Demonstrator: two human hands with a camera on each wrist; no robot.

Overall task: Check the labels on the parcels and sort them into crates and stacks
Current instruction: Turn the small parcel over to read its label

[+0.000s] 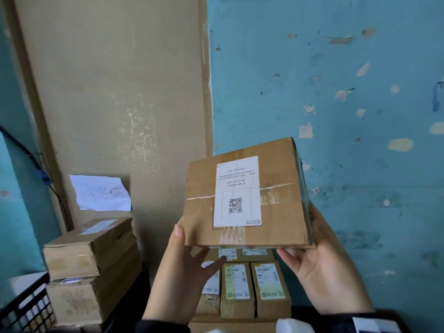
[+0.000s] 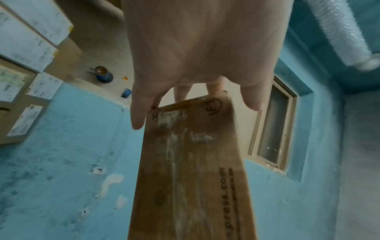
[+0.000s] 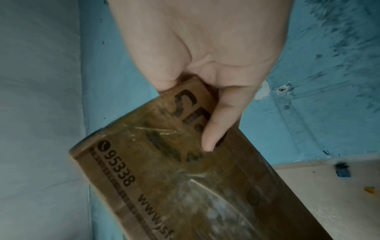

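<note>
I hold a brown cardboard parcel (image 1: pixel 278 212) up before a blue wall, its top face turned toward me. A white label (image 1: pixel 237 191) with a QR code is stuck on that face, upside down to me. My left hand (image 1: pixel 194 248) holds the lower left corner, thumb up along the edge and fingers underneath. My right hand (image 1: pixel 312 248) grips the lower right corner. The left wrist view has my left hand (image 2: pixel 195 97) at the end of the parcel (image 2: pixel 195 162). In the right wrist view my right hand (image 3: pixel 187 116) pinches the printed parcel (image 3: pixel 174 186).
Several small labelled boxes (image 1: pixel 252 284) stand in rows below the parcel. A stack of larger cardboard boxes (image 1: pixel 89 251) is at the left, under a handwritten paper sign (image 1: pixel 101 193). A black crate (image 1: pixel 26 306) sits at the bottom left. A tall cardboard sheet (image 1: pixel 115 92) leans behind.
</note>
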